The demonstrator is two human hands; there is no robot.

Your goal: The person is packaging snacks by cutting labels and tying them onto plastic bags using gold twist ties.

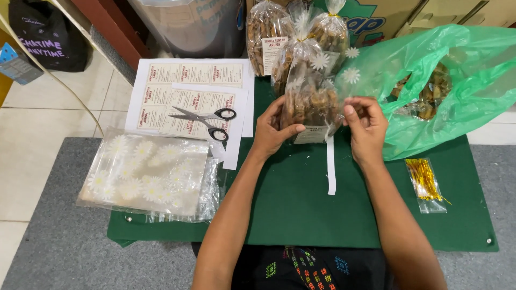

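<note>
Clear snack bag (310, 102) — gripped between left hand (270, 130) and right hand (365, 126).

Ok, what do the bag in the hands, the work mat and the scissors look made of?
Snack bag: thin clear glossy plastic film with printed daisies; contents show through. Work mat: matte green, probably felt or fabric; no shine. Scissors: bare metal blades, black handles that look like plastic. Left hand and right hand grip the bag.
</note>
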